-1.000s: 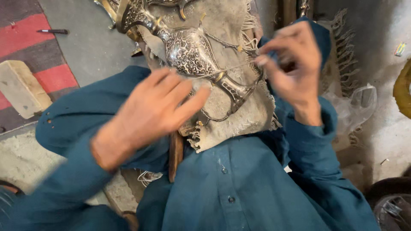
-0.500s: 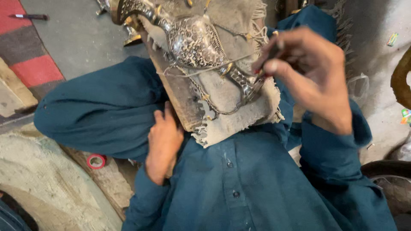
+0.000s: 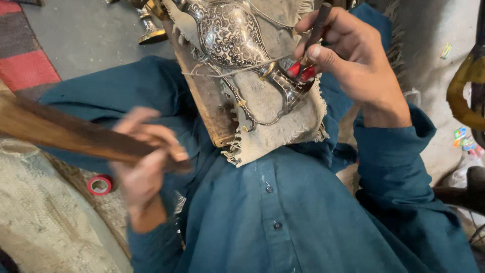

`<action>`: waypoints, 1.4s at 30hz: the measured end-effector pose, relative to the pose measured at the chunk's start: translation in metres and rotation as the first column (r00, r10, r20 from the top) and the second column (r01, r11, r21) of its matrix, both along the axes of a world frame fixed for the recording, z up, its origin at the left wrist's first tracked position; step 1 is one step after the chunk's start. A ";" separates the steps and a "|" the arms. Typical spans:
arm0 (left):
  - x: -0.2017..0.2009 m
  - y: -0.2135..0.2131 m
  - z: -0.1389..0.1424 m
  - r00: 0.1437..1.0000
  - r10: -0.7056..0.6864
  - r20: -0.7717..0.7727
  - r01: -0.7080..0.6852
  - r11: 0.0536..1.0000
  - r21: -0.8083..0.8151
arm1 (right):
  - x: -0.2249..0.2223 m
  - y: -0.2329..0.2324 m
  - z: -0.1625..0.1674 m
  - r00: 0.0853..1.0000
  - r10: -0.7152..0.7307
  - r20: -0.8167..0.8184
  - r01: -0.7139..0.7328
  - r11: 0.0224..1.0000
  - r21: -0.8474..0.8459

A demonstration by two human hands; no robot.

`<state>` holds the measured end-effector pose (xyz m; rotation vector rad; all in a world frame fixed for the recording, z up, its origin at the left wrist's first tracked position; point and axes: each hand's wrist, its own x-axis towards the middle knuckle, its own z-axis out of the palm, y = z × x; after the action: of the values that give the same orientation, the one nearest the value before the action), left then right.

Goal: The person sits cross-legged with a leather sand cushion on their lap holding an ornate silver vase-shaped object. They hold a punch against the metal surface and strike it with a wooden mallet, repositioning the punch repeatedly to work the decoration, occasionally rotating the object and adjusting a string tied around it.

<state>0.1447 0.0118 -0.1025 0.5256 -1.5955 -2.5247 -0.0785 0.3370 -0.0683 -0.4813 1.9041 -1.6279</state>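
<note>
Head view looked down on a person in a teal shirt seated low, with an engraved silver vessel (image 3: 230, 35) lying on a frayed beige cloth (image 3: 273, 129) over a wooden board (image 3: 204, 101) propped against the lap. That vessel serves as the landmark. Its body was covered in fine scrolled chasing, and a thin curved handle ran down from it across the cloth.

Right of the vessel, the right hand (image 3: 353, 60) was closed around a slim dark tool (image 3: 317, 28), held upright, its lower end meeting a red-wrapped part (image 3: 302, 71) just beside the vessel's narrow neck. Below and left of the vessel, the left hand (image 3: 144, 164) was blurred but wrapped tight around a long wooden stick (image 3: 65, 132) that reached away toward the left edge.

As for the surface, grey concrete floor (image 3: 86, 35) spread out left of the vessel, with a red and dark striped mat (image 3: 22, 60) farther left. A small brass stand (image 3: 149, 30) stood on the floor just beside the vessel's upper left. Well below and left of the vessel, a roll of red tape (image 3: 101, 184) lay at the edge of a pale woven sack (image 3: 35, 222). Far right of the vessel were a curved yellowish pipe (image 3: 462, 91) and small coloured scraps (image 3: 462, 139) on pale, dusty ground
</note>
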 end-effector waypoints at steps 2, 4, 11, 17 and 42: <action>-0.012 0.022 -0.012 0.998 -0.033 -0.059 0.034 0.999 0.023 | 0.000 0.001 0.000 0.999 0.032 0.015 -0.031 0.998 -0.061; -0.019 0.035 -0.014 0.997 0.074 0.030 -0.069 0.988 -0.140 | 0.001 0.000 0.000 0.998 0.053 0.039 -0.048 0.991 -0.122; -0.037 0.053 0.009 0.963 0.000 -0.269 -0.084 0.950 -0.300 | 0.008 -0.011 0.010 0.998 0.051 0.027 -0.052 0.998 0.027; -0.050 0.049 0.007 0.976 -0.124 -0.179 0.075 0.963 -0.260 | 0.021 -0.019 0.013 0.984 0.074 -0.162 -0.061 0.994 0.086; -0.134 -0.009 0.072 0.805 -0.551 0.220 0.224 -0.061 -0.973 | 0.033 -0.037 0.023 0.969 -0.028 -0.247 0.085 0.971 0.223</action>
<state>0.0105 0.0030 -0.0307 -0.5494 -3.0389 -0.7834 -0.0459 0.3004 -0.0448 -0.5522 2.2755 -1.4080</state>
